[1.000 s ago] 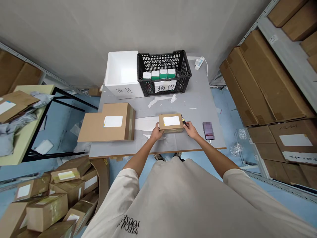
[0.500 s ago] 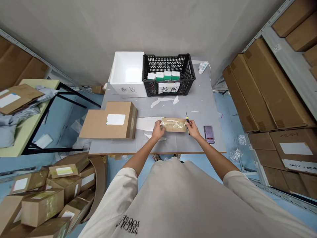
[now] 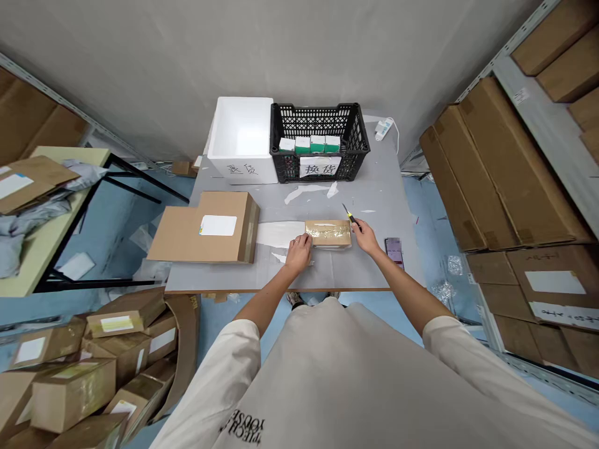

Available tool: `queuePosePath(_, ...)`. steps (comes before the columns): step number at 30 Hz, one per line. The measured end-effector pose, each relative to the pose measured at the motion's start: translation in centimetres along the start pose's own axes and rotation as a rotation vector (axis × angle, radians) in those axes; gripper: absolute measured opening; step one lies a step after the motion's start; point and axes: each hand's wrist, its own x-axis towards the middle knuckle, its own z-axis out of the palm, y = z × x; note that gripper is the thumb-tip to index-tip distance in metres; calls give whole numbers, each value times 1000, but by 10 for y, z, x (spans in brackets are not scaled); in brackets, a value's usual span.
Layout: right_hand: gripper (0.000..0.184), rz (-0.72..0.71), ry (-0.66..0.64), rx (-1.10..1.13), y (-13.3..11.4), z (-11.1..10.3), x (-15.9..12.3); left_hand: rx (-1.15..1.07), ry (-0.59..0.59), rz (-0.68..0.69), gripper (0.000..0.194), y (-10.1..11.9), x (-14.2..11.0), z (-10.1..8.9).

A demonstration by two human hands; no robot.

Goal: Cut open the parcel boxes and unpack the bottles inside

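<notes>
A small cardboard box (image 3: pixel 327 233) lies flat with its brown-taped face up. My left hand (image 3: pixel 298 252) grips its left end at the near corner. My right hand (image 3: pixel 364 236) is just off the box's right end, holding a yellow-and-black utility knife (image 3: pixel 350 215) with the thin blade pointing up and left. The blade is not touching the box. The box's white label is hidden underneath.
The grey table (image 3: pixel 365 271) holds a larger flat cardboard box (image 3: pixel 206 227), a white foam box (image 3: pixel 242 140), a black plastic crate (image 3: pixel 319 142) of several small cartons, and a phone (image 3: pixel 394 252). Shelves of cartons stand right.
The small box has turned over, its white label up earlier and tape up now. My right hand has moved off the box's right end with the knife.
</notes>
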Motion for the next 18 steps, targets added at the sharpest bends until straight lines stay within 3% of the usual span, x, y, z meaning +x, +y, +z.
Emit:
queuePosePath(4, 48, -147, -232, -172, -30, -8, 6, 35, 21, 12, 61, 0, -2, 1)
queuePosePath(9, 43, -243, -469, -458, -67, 2, 11, 71, 20, 38, 64, 1, -4, 1)
queuePosePath(13, 44, -227, -564, -642, -86, 13, 14, 99, 34, 61, 65, 1, -8, 1)
queuePosePath(18, 45, -250, -579, -746, -95, 19, 18, 120, 27, 95, 71, -1, -11, 3)
